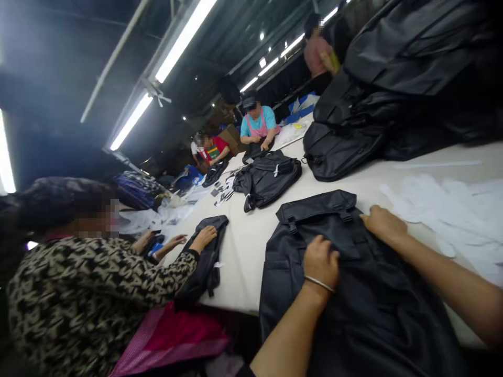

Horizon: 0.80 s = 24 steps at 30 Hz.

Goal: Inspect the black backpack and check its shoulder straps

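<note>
- Black, the bag (361, 293) is laid at the near edge of the pale tabletop (243, 251), its buckled flap (318, 209) turned toward the far side.
- The left hand (321, 264), banded by a bracelet (320, 284), is rested on the bag's front below the flap; its fingers are curled, but whether cloth is pinched cannot be told.
- The right hand (383, 224) is set at the bag's right edge, beside the flap; its fingers are bent, and their grip cannot be made out.
- White pieces (448, 204) are strewn to the right.
- At left, a smaller bag (206, 262) is touched by a co-worker's hand (205, 236).
</note>
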Tool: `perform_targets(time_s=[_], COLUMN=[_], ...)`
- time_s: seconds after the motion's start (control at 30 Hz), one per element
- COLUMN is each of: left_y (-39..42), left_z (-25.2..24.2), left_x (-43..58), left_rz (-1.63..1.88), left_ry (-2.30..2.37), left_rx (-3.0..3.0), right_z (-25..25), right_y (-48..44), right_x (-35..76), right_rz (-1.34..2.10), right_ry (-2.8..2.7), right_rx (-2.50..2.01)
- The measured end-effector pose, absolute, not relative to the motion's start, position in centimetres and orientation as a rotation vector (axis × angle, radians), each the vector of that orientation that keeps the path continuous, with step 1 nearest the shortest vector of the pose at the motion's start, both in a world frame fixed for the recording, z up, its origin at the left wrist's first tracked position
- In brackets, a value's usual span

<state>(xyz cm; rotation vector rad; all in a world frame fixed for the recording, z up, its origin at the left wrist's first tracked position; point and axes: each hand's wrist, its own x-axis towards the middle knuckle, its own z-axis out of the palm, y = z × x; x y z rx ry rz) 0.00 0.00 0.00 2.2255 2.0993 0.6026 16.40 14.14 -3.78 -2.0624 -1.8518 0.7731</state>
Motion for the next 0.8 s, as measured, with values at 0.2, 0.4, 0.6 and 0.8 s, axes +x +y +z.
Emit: perform_targets(time_s=[0.2, 0.4, 0.6, 0.8], left_y=[1.8, 2.4, 3.1, 4.8], left_z=[1.9, -0.9, -1.6, -0.2], left_x=[-13.0, -12.8, -12.9, -13.9], left_rz=[-0.033, 0.03, 0.275, 0.583], left_ry=[2.743, 2.761, 2.688, 2.527], left_rx=[1.16, 1.271, 1.109, 1.122], right_z=[-6.2, -7.8, -6.9, -7.4], right_y=[11.7, 11.0, 10.3, 10.4], right_x=[17.1, 16.3, 15.9, 15.5], right_rz=[0.774, 0.671, 0.602, 0.468], right_ry=[-1.994, -2.001, -2.073, -2.174], right_rx=[-2.079, -2.112, -2.105, -2.151])
